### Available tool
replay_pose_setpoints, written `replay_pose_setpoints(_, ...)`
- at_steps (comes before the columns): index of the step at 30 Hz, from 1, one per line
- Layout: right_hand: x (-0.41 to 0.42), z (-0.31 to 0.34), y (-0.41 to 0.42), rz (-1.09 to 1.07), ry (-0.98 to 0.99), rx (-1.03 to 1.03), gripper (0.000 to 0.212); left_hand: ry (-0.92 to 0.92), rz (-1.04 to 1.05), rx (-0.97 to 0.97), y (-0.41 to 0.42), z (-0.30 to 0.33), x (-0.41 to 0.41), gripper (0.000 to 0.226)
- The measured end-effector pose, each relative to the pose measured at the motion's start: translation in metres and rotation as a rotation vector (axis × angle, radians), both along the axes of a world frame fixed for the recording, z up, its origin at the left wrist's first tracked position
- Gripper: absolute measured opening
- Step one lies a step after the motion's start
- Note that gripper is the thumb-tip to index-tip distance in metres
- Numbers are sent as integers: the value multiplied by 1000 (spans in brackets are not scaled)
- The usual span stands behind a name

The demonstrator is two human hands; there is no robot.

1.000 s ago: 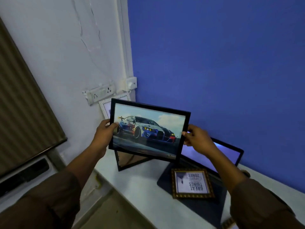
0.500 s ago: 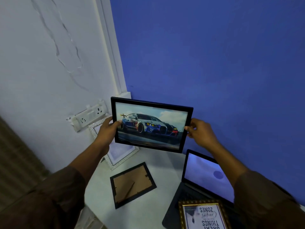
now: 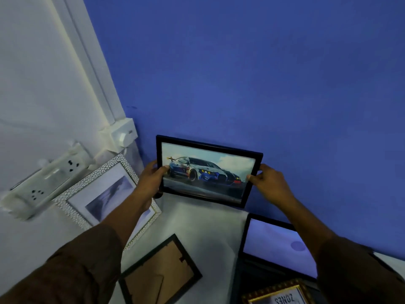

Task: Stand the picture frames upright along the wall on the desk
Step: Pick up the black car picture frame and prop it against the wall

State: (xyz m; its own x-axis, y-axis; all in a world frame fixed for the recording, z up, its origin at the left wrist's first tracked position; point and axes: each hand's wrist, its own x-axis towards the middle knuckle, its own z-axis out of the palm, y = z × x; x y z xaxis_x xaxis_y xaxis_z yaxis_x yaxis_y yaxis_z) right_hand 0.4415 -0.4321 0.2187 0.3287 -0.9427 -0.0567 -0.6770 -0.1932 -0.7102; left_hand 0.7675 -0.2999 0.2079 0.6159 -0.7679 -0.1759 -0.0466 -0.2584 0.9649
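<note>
A black-framed car picture [image 3: 208, 172] is upright against the blue wall [image 3: 263, 73], its lower edge at or just above the white desk [image 3: 203, 229]. My left hand [image 3: 151, 178] grips its left edge and my right hand [image 3: 267, 183] grips its right edge. A white textured frame [image 3: 72, 194] leans on the white wall to the left. A black frame [image 3: 160, 275] lies face down on the desk, cardboard back up. A gold frame [image 3: 278, 295] with text lies flat on the laptop at the bottom right.
An open laptop [image 3: 278, 244] stands at the right, screen lit, close under the car picture's right corner. A white socket strip [image 3: 48, 178] and a switch box [image 3: 122, 132] are fixed to the white wall at the left.
Both hands have carried the car picture down and back toward the blue wall, into the corner beside the white frame. The view has tilted with them.
</note>
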Motion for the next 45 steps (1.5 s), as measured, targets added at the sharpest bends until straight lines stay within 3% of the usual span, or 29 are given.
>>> replay_pose_setpoints(3,15,-25,-18,-61,61,90,48,32,-76,68,-28,-31,17,45)
replay_pose_setpoints(13,49,-94,-52,-175,274,311,51,71,-308,288,-90,-127,55,29)
replay_pose_setpoints(19,61,-103,-61,-200,278,341,56,98,-400,325,-102,-142,61,53)
replay_pose_setpoints(23,61,-108,-62,-213,305,336,58,112,-405,306,-107,-147,65,51)
replay_pose_setpoints(29,66,-112,-61,-248,338,333,53,114,-411,347,-120,-199,85,91)
replay_pose_setpoints(33,65,-110,-59,-285,287,369,54,79,-464,339,-122,-184,82,88)
replay_pose_setpoints(39,56,-112,-54,-357,224,421,58,100,-467,363,-125,-178,79,101)
replay_pose_setpoints(45,60,-100,-38,-366,407,336,55,182,-377,383,-106,-158,68,104)
